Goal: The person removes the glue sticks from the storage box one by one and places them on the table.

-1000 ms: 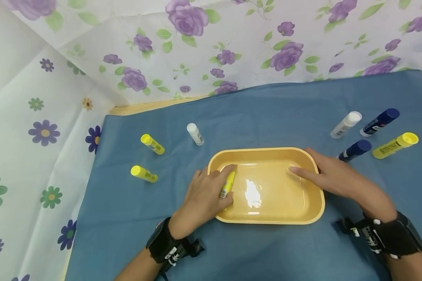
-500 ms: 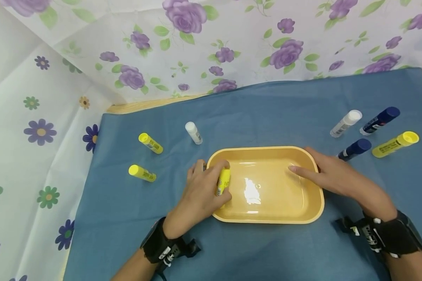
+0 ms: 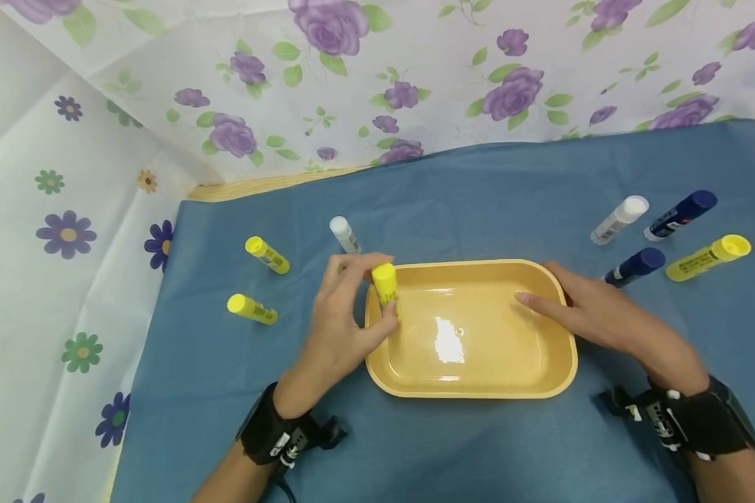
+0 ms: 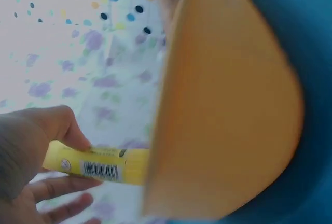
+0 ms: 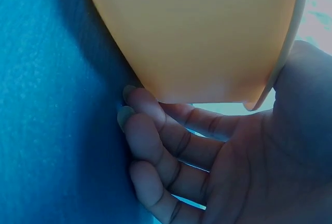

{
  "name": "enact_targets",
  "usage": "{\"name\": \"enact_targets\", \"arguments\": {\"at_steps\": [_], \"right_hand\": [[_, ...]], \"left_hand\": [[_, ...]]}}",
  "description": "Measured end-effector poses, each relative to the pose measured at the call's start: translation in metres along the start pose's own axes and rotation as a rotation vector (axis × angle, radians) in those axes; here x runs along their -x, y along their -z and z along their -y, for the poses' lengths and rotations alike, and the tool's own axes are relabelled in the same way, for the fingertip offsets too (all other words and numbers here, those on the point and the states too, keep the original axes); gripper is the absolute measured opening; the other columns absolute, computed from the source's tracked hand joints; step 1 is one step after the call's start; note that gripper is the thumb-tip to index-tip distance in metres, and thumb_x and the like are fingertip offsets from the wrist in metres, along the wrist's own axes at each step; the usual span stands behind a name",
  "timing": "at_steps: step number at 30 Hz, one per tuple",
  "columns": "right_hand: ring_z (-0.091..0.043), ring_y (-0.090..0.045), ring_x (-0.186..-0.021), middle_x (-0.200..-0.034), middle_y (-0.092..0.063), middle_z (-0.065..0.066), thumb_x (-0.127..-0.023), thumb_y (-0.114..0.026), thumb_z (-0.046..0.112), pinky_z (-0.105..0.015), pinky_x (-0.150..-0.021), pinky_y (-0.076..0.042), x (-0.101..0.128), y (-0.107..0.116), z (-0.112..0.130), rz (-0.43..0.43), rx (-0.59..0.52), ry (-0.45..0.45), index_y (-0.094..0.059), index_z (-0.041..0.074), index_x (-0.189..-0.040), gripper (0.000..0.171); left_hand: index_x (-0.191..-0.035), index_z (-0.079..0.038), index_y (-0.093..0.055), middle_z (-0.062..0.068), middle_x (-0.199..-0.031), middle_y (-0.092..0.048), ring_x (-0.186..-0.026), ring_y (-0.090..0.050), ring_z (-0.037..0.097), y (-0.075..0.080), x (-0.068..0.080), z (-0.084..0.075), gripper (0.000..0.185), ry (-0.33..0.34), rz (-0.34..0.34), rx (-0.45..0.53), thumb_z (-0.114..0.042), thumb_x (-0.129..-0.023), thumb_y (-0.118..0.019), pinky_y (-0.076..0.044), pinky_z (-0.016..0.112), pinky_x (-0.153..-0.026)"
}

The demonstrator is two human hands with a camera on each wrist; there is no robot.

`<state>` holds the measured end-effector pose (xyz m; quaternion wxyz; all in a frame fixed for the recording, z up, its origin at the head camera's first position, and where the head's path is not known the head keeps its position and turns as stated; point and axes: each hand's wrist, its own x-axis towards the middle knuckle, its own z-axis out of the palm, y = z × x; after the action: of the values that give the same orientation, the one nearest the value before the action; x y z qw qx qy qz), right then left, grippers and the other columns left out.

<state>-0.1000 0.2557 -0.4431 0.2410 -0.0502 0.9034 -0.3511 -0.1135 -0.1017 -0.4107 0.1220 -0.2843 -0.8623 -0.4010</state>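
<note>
My left hand (image 3: 336, 325) pinches a yellow glue stick (image 3: 385, 281) between thumb and fingers, over the left end of a yellow plastic tray (image 3: 497, 335). In the left wrist view the glue stick (image 4: 101, 166) has a barcode on its side, and one end is hidden behind the tray's wall (image 4: 223, 105). My right hand (image 3: 594, 314) grips the tray's right end, thumb over the rim and fingers outside. The right wrist view has those fingers (image 5: 145, 138) curled beside the outer wall, fingertips right at the blue cloth. Only bare bottom shows inside the tray.
Left of the tray lie two yellow glue sticks (image 3: 268, 255) and a white one (image 3: 344, 234) on the blue cloth (image 3: 465, 454). Toward the right are a white glue stick (image 3: 619, 220), two dark blue ones (image 3: 679, 215) and a yellow one (image 3: 707, 258). Flowered curtains (image 3: 447, 77) border the back.
My left hand has lifted the yellow glue stick up from inside the tray, toward its back left rim, and turned it more upright. The right hand keeps its grip on the tray.
</note>
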Motion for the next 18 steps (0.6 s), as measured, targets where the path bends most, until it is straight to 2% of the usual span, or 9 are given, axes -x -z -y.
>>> {"name": "enact_targets", "arguments": {"at_steps": [2, 4, 6, 7, 9, 12, 15, 18], "right_hand": [[-0.019, -0.060, -0.059, -0.073, -0.060, -0.003, -0.101, -0.052, 0.059, -0.033, -0.057, -0.046, 0.000, 0.000, -0.001, -0.003, -0.004, 0.004, -0.042, 0.019, -0.139, 0.056], [-0.019, -0.060, -0.058, -0.073, -0.060, -0.003, -0.101, -0.052, 0.058, -0.032, -0.055, -0.047, -0.001, 0.000, -0.002, -0.003, -0.020, 0.011, -0.044, 0.019, -0.137, 0.053], [-0.019, -0.061, -0.057, -0.073, -0.061, -0.003, -0.101, -0.052, 0.057, -0.032, -0.055, -0.048, -0.002, 0.000, -0.003, 0.002, -0.038, 0.014, -0.044, 0.019, -0.135, 0.051], [-0.019, -0.061, -0.057, -0.073, -0.061, -0.003, -0.102, -0.052, 0.057, -0.032, -0.054, -0.048, -0.002, 0.000, -0.003, 0.005, -0.046, 0.013, -0.045, 0.019, -0.134, 0.050], [-0.020, -0.062, -0.057, -0.074, -0.061, -0.004, -0.102, -0.052, 0.057, -0.033, -0.054, -0.048, -0.003, 0.000, -0.003, 0.010, -0.056, 0.010, -0.045, 0.019, -0.133, 0.050], [-0.020, -0.062, -0.058, -0.074, -0.061, -0.004, -0.101, -0.052, 0.057, -0.033, -0.055, -0.048, -0.002, 0.000, -0.003, 0.011, -0.056, 0.002, -0.045, 0.019, -0.134, 0.051], [-0.020, -0.062, -0.058, -0.073, -0.061, -0.004, -0.101, -0.051, 0.058, -0.033, -0.057, -0.048, -0.002, 0.001, -0.003, 0.011, -0.051, -0.002, -0.044, 0.019, -0.135, 0.052], [-0.020, -0.061, -0.058, -0.073, -0.061, -0.004, -0.101, -0.051, 0.058, -0.033, -0.057, -0.048, -0.002, 0.001, -0.003, 0.009, -0.051, -0.006, -0.044, 0.019, -0.135, 0.052]], "left_hand": [[-0.133, -0.009, -0.059, 0.008, -0.109, -0.060, -0.099, -0.055, 0.021, 0.009, -0.002, 0.000, 0.048, -0.026, -0.020, -0.023, -0.011, -0.086, -0.071, -0.051, 0.034, -0.075], [-0.131, -0.007, -0.057, 0.009, -0.108, -0.063, -0.095, -0.059, 0.021, 0.019, -0.004, 0.001, 0.047, -0.032, -0.038, -0.100, -0.012, -0.087, -0.071, -0.053, 0.034, -0.073], [-0.128, -0.006, -0.056, 0.007, -0.101, -0.065, -0.087, -0.062, 0.020, 0.028, -0.004, 0.004, 0.044, -0.004, -0.036, -0.195, -0.013, -0.087, -0.071, -0.053, 0.032, -0.068], [-0.126, -0.006, -0.056, 0.007, -0.097, -0.065, -0.080, -0.062, 0.019, 0.031, -0.004, 0.005, 0.043, 0.017, -0.026, -0.239, -0.013, -0.087, -0.072, -0.052, 0.031, -0.062], [-0.120, -0.008, -0.055, 0.005, -0.089, -0.062, -0.066, -0.056, 0.017, 0.035, -0.003, 0.009, 0.038, 0.067, 0.021, -0.316, -0.013, -0.086, -0.072, -0.044, 0.030, -0.051], [-0.111, -0.011, -0.053, 0.002, -0.082, -0.054, -0.055, -0.042, 0.014, 0.034, -0.001, 0.015, 0.030, 0.128, 0.160, -0.367, -0.011, -0.088, -0.071, -0.033, 0.029, -0.044], [-0.105, -0.013, -0.052, -0.001, -0.077, -0.048, -0.053, -0.038, 0.013, 0.030, 0.003, 0.020, 0.021, 0.148, 0.289, -0.384, -0.012, -0.092, -0.068, -0.031, 0.028, -0.045], [-0.102, -0.013, -0.054, 0.000, -0.075, -0.048, -0.053, -0.038, 0.013, 0.027, 0.004, 0.022, 0.017, 0.146, 0.334, -0.383, -0.011, -0.093, -0.069, -0.030, 0.028, -0.045]]}}
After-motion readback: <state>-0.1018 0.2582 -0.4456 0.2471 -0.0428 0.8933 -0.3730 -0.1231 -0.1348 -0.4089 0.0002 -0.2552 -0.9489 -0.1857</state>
